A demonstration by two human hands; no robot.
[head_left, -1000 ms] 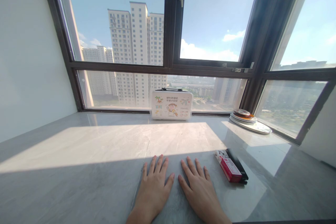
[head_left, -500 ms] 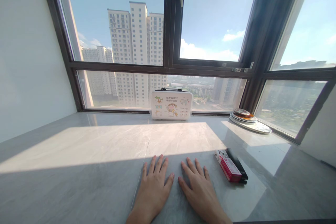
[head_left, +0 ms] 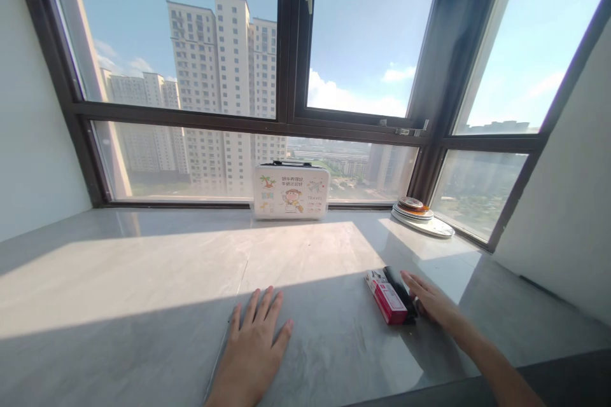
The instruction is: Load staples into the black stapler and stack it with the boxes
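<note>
My left hand [head_left: 252,344] lies flat on the grey marbled counter with its fingers spread, holding nothing. Over on the right, my right hand [head_left: 432,303] reaches to the side of a long black object [head_left: 397,286] that looks like a stapler. The fingers of that hand are stretched out at the object's right edge; whether they touch it I cannot tell, and the thumb is hidden. Lying against the black object's left side is a red and white cardboard box [head_left: 387,297], set at a slant on the counter.
A white case [head_left: 291,192] with cartoon prints and a black handle stands upright against the window. Several stacked plates and discs [head_left: 420,219] sit in the back right corner. Dark window frames [head_left: 191,122] border the counter [head_left: 157,267], which a sunlit band crosses.
My right hand has lifted from beside my left hand and moved right to the black object. The view has turned slightly right. My left hand stays flat on the counter.
</note>
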